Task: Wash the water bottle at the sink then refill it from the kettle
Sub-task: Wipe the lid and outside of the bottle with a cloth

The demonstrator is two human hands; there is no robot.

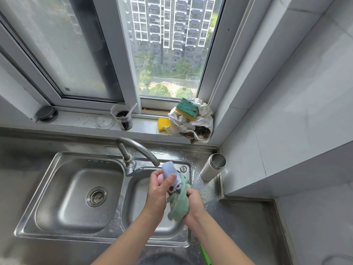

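Hovering over the right basin (134, 207), left hand (158, 190) clasps the bottle (170, 170) just beside the faucet (137, 148); right hand (194, 204) fingers clench the cloth (179, 205).

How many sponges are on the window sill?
2. A green-topped sponge lies on the rag pile; a yellow sponge lies on the sill left of the pile, partly under it. Others may hide in the rags.
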